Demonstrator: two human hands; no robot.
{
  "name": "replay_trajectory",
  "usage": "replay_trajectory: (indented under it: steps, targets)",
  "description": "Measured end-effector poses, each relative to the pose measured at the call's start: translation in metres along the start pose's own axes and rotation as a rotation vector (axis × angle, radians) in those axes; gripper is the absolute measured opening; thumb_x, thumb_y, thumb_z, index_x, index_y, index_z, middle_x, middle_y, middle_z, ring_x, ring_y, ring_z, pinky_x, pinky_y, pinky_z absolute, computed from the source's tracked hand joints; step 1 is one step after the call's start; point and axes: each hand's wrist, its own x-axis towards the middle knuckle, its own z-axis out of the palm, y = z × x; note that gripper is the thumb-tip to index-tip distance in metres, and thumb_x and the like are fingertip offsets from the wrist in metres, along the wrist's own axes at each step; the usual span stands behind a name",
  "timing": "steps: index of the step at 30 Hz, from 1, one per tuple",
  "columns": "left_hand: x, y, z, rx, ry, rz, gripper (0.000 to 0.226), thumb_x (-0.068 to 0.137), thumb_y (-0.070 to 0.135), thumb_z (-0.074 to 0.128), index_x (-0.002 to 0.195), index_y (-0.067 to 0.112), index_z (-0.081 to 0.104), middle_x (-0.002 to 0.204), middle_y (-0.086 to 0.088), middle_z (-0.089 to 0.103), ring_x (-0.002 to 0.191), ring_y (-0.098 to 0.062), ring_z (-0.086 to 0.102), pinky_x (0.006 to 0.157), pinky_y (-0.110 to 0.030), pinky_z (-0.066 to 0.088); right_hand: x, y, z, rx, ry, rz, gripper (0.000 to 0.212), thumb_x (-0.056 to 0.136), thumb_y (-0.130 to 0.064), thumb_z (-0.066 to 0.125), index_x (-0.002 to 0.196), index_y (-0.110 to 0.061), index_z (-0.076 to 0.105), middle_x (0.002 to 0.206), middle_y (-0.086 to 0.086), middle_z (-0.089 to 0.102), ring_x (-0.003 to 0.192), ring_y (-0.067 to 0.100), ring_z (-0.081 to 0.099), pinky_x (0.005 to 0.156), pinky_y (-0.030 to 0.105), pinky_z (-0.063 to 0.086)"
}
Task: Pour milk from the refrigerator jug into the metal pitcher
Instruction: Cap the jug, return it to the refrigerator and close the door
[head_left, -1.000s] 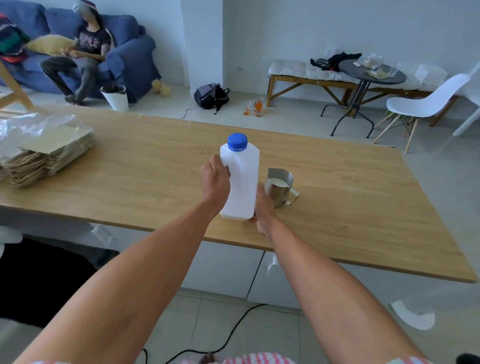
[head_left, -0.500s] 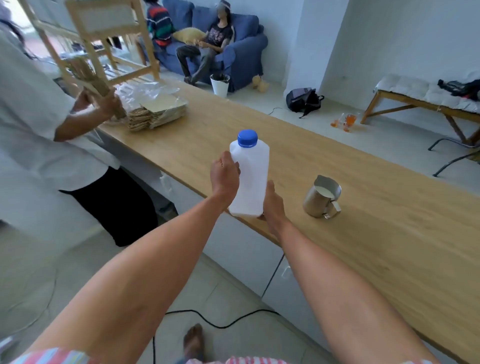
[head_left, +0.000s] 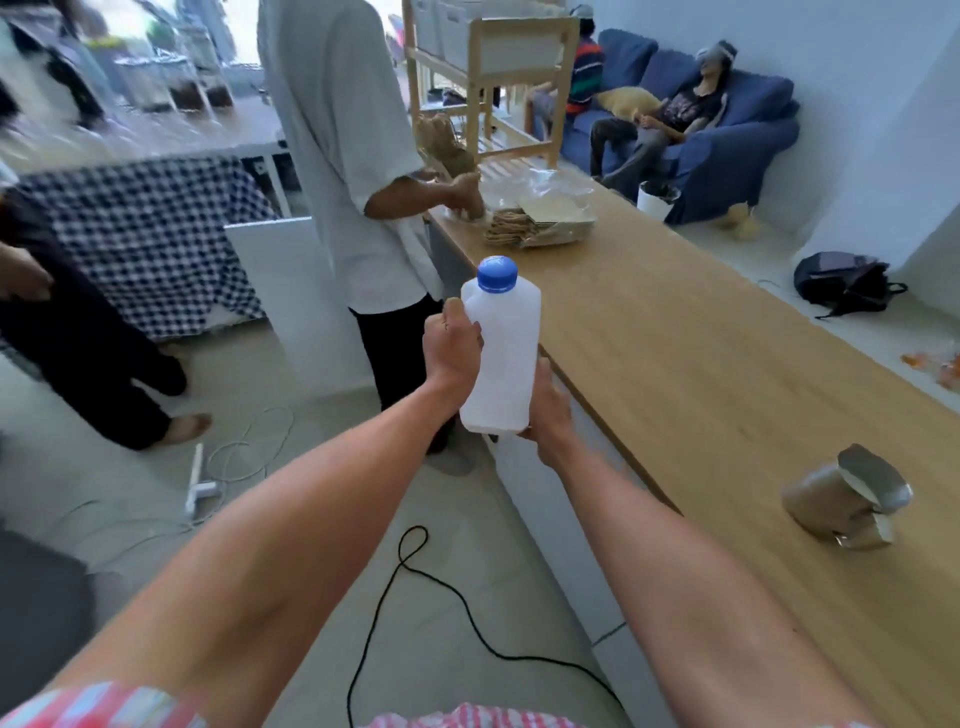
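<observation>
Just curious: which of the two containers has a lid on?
The white milk jug, capped in blue and held in both hands; the metal pitcher on the counter is open-topped.

White translucent jug (head_left: 501, 358) with blue cap (head_left: 497, 274). Metal pitcher (head_left: 844, 500) dull silver-grey, near the right edge of the light wood-grain surface (head_left: 701, 364). Sofa (head_left: 727, 130) dark blue with a yellow cushion (head_left: 623, 101). Cloth (head_left: 140, 234) at left blue-and-white checked. Standing person: white shirt (head_left: 337, 130), black trousers (head_left: 400, 353). Black cable (head_left: 415, 587) on pale grey floor (head_left: 311, 493). Backpack (head_left: 844, 283) dark navy. Wearer's garment (head_left: 104, 706) red-and-white check at the bottom edge.
</observation>
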Motion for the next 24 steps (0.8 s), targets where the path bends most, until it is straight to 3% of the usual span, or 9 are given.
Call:
replay_trajectory:
  steps: [4, 9, 13, 20, 24]
  targets:
    - [0.013, 0.016, -0.076, -0.027, 0.127, 0.005, 0.053, 0.084, 0.028, 0.036, 0.032, 0.025, 0.041, 0.040, 0.009, 0.038, 0.038, -0.009, 0.032, 0.051, -0.028, 0.027, -0.018, -0.012, 0.079, -0.084, -0.043, -0.050, 0.047, 0.100, -0.063, 0.033, 0.094, -0.029, 0.065, 0.096, 0.007, 0.073, 0.083, 0.022, 0.070, 0.070, 0.037, 0.057]
    - [0.023, 0.039, -0.184, 0.011, 0.274, 0.044, 0.053, 0.084, 0.031, 0.036, 0.031, 0.024, 0.042, 0.040, 0.007, 0.039, 0.043, -0.015, 0.033, 0.053, -0.031, 0.028, -0.045, -0.016, 0.184, -0.069, -0.187, 0.008, 0.059, 0.096, -0.062, 0.035, 0.095, -0.017, 0.073, 0.093, 0.009, 0.077, 0.088, 0.029, 0.074, 0.079, 0.048, 0.062]
    - [0.026, 0.056, -0.268, 0.023, 0.402, 0.086, 0.059, 0.090, 0.027, 0.037, 0.032, 0.025, 0.043, 0.039, 0.008, 0.040, 0.042, -0.013, 0.035, 0.051, -0.029, 0.028, -0.066, -0.015, 0.268, -0.088, -0.299, -0.018, 0.061, 0.094, -0.062, 0.037, 0.097, -0.014, 0.075, 0.095, 0.009, 0.078, 0.080, 0.026, 0.073, 0.056, 0.034, 0.057]
    - [0.005, 0.082, -0.411, 0.004, 0.628, 0.138, 0.052, 0.086, 0.024, 0.037, 0.033, 0.025, 0.038, 0.042, 0.011, 0.035, 0.041, -0.011, 0.029, 0.051, -0.028, 0.025, -0.127, -0.006, 0.403, -0.167, -0.565, -0.009, 0.065, 0.098, -0.067, 0.034, 0.111, -0.018, 0.074, 0.105, 0.007, 0.075, 0.092, 0.029, 0.074, 0.071, 0.047, 0.065]
    - [-0.016, 0.092, -0.481, 0.040, 0.796, 0.144, 0.052, 0.087, 0.025, 0.037, 0.035, 0.025, 0.039, 0.042, 0.009, 0.036, 0.046, -0.015, 0.031, 0.055, -0.030, 0.026, -0.162, 0.004, 0.468, -0.228, -0.701, -0.010, 0.062, 0.095, -0.070, 0.035, 0.095, -0.021, 0.074, 0.103, 0.009, 0.076, 0.091, 0.031, 0.074, 0.078, 0.056, 0.063]
